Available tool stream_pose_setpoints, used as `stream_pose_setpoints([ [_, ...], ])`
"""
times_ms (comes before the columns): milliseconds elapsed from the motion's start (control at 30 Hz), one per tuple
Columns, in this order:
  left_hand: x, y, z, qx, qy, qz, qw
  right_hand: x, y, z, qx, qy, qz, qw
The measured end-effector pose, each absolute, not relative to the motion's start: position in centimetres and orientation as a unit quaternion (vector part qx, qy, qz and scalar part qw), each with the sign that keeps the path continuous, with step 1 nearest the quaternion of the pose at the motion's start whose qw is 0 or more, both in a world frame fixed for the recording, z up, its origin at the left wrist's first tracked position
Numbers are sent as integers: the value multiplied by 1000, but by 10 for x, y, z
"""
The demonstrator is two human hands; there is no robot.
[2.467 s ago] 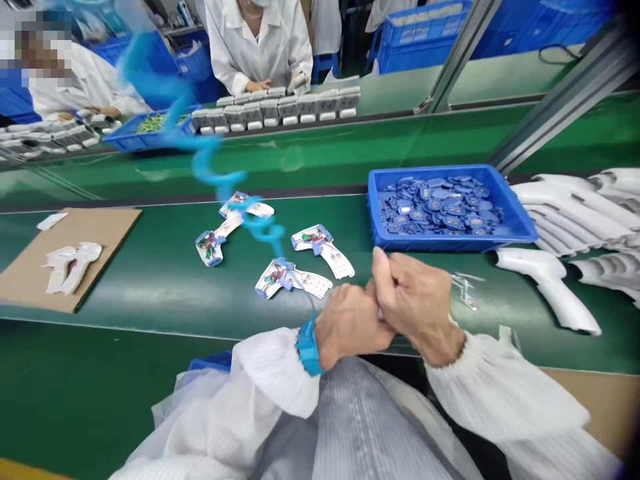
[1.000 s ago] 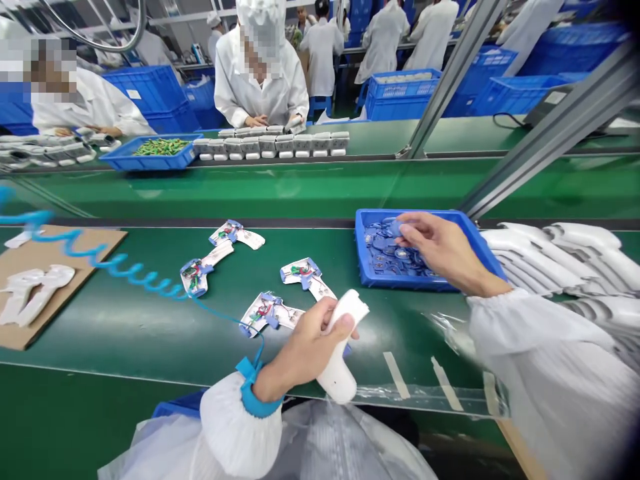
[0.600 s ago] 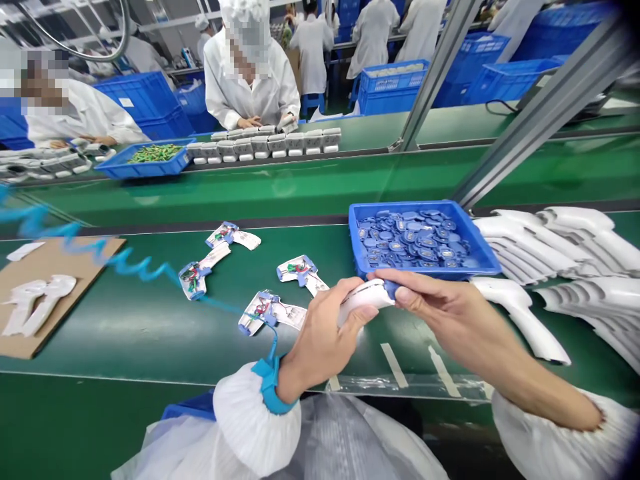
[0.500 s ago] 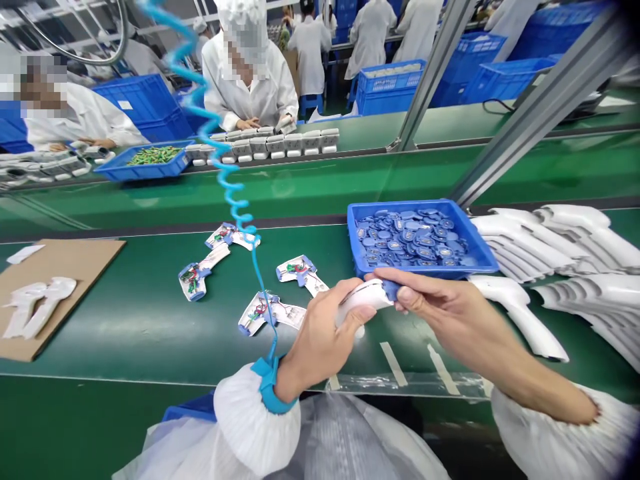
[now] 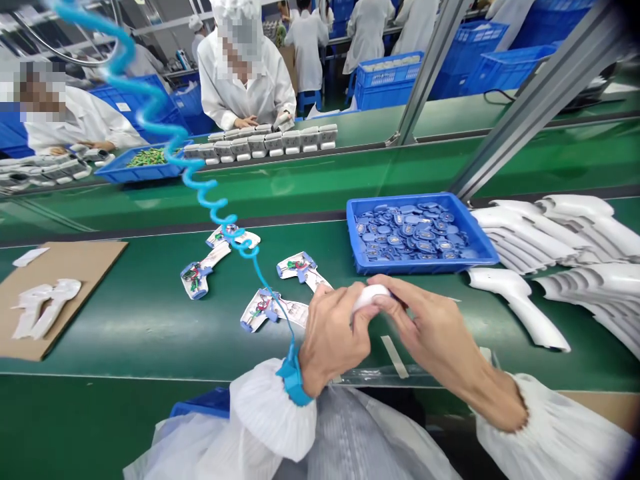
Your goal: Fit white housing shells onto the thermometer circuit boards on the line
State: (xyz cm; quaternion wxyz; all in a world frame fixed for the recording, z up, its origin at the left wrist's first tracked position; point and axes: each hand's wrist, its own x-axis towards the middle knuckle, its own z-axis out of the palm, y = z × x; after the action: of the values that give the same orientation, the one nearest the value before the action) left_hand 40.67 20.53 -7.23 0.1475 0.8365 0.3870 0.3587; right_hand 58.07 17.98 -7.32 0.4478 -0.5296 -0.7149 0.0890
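Both hands hold a white plastic gun-shaped housing (image 5: 369,295), mostly covered by the fingers. My left hand (image 5: 336,330) is closed round its left side, with a blue wrist strap (image 5: 295,381) behind it. My right hand (image 5: 435,327) grips the other end between thumb and fingers. The blue part seen at that end earlier is hidden. Left of my hands lie several open housing halves (image 5: 296,313) with wires and blue parts inside. Just beyond my hands stands a blue tray (image 5: 354,250) of small blue plastic pieces (image 5: 410,230).
White empty shells (image 5: 530,233) are stacked at right, with a single shell (image 5: 520,307) nearer. Cardboard (image 5: 100,273) bearing white parts lies at left. A coiled blue cord (image 5: 200,190) hangs to my wrist strap. A metal post (image 5: 425,73) rises behind; co-workers sit across.
The housing has turned in my hands, and its blue end is out of sight. My right hand has moved left, closer to my left hand. The coiled cord has swung left.
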Motion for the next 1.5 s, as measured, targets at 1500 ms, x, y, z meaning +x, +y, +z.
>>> stream_pose_setpoints([
  [1500, 286, 335, 23, 606, 698, 355, 140, 533, 204, -85, -620, -696, 113, 344],
])
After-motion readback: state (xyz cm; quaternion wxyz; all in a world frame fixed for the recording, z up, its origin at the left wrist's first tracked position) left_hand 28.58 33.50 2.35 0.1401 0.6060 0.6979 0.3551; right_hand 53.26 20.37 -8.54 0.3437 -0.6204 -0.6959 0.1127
